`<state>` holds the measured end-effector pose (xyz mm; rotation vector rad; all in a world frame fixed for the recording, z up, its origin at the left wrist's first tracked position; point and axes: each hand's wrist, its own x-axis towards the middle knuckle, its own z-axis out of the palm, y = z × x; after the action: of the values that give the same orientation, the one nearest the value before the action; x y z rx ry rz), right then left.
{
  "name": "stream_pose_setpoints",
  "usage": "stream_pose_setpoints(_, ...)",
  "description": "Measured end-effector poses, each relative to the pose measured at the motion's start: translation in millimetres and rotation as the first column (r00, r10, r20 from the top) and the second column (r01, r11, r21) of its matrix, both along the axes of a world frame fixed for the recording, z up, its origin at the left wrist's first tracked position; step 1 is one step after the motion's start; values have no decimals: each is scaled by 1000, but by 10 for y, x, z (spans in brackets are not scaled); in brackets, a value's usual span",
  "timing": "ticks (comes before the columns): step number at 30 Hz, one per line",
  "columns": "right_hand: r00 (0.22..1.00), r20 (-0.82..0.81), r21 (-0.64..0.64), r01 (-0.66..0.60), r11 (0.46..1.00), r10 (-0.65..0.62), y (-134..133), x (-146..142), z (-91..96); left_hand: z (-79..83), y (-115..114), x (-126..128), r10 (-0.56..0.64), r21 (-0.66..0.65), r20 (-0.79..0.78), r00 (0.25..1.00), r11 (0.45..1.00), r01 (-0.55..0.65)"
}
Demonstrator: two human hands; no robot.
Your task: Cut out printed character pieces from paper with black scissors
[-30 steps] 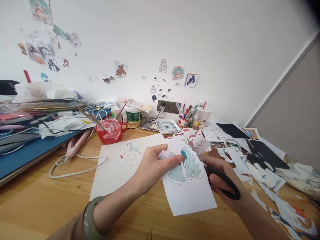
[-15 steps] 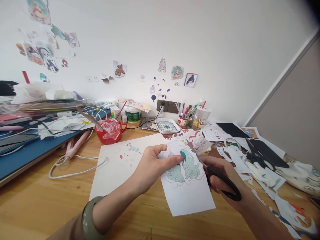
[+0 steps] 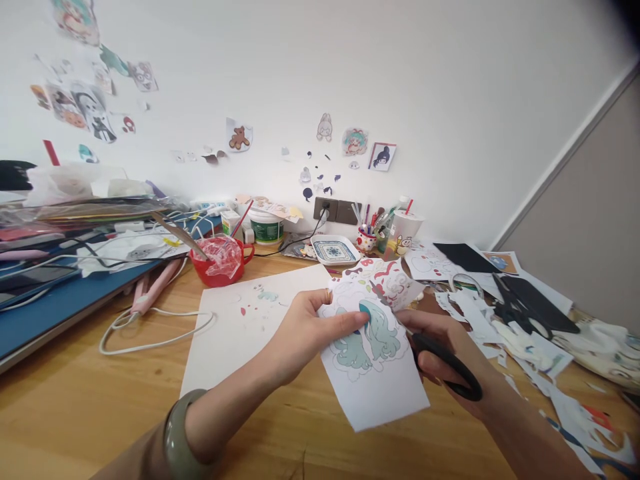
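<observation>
My left hand (image 3: 305, 333) pinches a white paper sheet (image 3: 380, 387) printed with a teal-haired cartoon figure, thumb on top near the drawing. My right hand (image 3: 445, 353) is closed through the black handles of a pair of scissors (image 3: 445, 367), whose blades run under the paper's upper right edge beside a red-and-white printed part. Both hands hover just above the wooden desk (image 3: 100, 400). A green bangle (image 3: 175, 433) circles my left wrist.
A large white sheet (image 3: 235, 327) lies under my left hand. A red cup (image 3: 220, 260), a white cable (image 3: 150, 327), a patterned dish (image 3: 334, 251), a pen cup (image 3: 367, 240) and a blue board (image 3: 60, 293) stand behind. Paper scraps (image 3: 525, 347) and another black pair of scissors (image 3: 515, 313) cover the right.
The scissors have advanced a little along the paper's upper right edge, and the sheet has turned and lifted slightly in my left hand.
</observation>
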<state>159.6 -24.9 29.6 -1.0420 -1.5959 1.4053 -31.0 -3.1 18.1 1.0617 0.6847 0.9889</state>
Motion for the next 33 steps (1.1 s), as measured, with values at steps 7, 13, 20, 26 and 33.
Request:
stream_pose_setpoints(7,1000,9,2,-18,1000,18,5,4,-9,-7,4,1,55,-8,57,997,998,-54)
stream_pose_setpoints(13,999,39,7,-3,1000,3,14,17,-33,-22,13,19,48,-19,17,999,999,-48)
stream_pose_setpoints(20,999,33,15,20,1000,-20,6,11,-34,-29,29,11,22,-1,4,1000,1000,-22)
stream_pose_setpoints(26,1000,-16,-5,19,1000,-19,17,14,-28,-25,40,3,44,35,-9,999,998,-44)
stream_pose_setpoints(33,999,-43,-21,15,1000,-16,14,6,-19,-27,71,-29,31,63,-65,997,998,-26)
